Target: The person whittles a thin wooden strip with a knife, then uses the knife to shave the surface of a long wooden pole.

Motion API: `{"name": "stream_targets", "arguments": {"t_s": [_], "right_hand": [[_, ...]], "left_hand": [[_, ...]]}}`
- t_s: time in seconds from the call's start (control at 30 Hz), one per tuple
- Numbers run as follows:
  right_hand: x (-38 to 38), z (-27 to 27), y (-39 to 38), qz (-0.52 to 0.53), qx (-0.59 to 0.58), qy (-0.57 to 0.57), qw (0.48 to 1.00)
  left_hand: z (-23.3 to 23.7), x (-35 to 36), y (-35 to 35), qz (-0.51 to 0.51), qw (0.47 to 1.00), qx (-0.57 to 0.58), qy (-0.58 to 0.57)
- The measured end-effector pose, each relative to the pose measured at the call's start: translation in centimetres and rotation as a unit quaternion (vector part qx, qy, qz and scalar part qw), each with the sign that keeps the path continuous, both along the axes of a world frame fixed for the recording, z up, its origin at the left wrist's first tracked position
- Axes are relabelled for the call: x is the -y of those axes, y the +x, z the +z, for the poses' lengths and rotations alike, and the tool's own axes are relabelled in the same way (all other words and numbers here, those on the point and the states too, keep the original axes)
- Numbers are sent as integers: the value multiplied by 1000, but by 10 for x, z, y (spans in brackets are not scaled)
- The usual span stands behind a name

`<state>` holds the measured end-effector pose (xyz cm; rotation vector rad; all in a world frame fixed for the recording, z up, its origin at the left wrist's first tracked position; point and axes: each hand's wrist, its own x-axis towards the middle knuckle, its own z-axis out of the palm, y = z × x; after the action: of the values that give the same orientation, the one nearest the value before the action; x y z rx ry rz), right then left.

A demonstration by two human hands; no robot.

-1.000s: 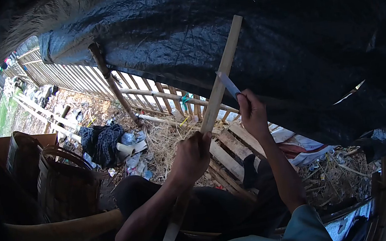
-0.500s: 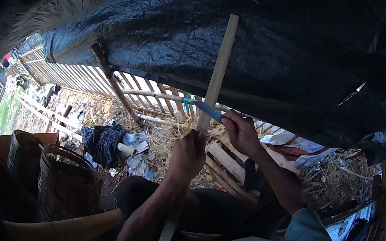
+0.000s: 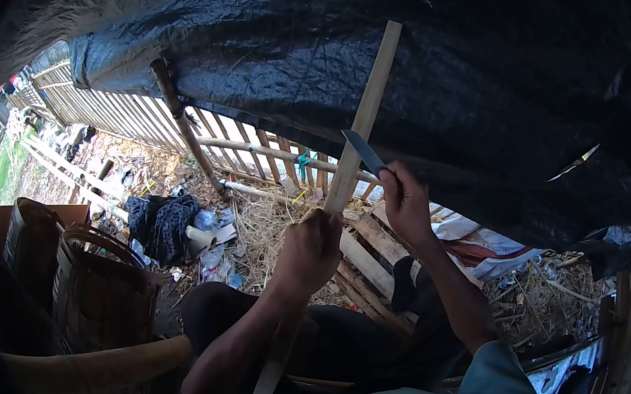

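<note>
A long flat strip of pale bamboo (image 3: 365, 117) slants up from my lap toward the dark tarp. My left hand (image 3: 309, 251) is closed around it near its middle, and the lower end runs beneath my forearm. In my right hand (image 3: 406, 200) is a knife (image 3: 362, 150), its handle hidden in my fist. The blade points up and to the left, and its tip overlaps the right edge of the strip, a short way above my left hand.
Black plastic sheeting (image 3: 491, 89) hangs ahead and to the right. A slatted bamboo fence (image 3: 112, 112) and a post (image 3: 185, 126) stand beyond. Woven baskets (image 3: 103, 294) and a thick bamboo pole (image 3: 100, 371) are at left. Straw, wood pieces and a dark cloth (image 3: 164, 227) litter the ground.
My right hand has moved slightly right and the knife has turned more upright, its blade now higher along the strip. My left hand keeps its hold on the bamboo.
</note>
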<state>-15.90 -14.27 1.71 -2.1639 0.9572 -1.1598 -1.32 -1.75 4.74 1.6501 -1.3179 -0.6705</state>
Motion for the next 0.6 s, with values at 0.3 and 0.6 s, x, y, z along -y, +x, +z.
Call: {"name": "stream_targets", "arguments": {"t_s": [0.3, 0.6], "right_hand": [[40, -7, -8, -52, 82, -12, 995], [38, -5, -4, -73, 144, 6, 987]], "left_hand": [[-3, -1, -12, -46, 998, -30, -1], [8, -9, -17, -80, 995, -61, 17]]}}
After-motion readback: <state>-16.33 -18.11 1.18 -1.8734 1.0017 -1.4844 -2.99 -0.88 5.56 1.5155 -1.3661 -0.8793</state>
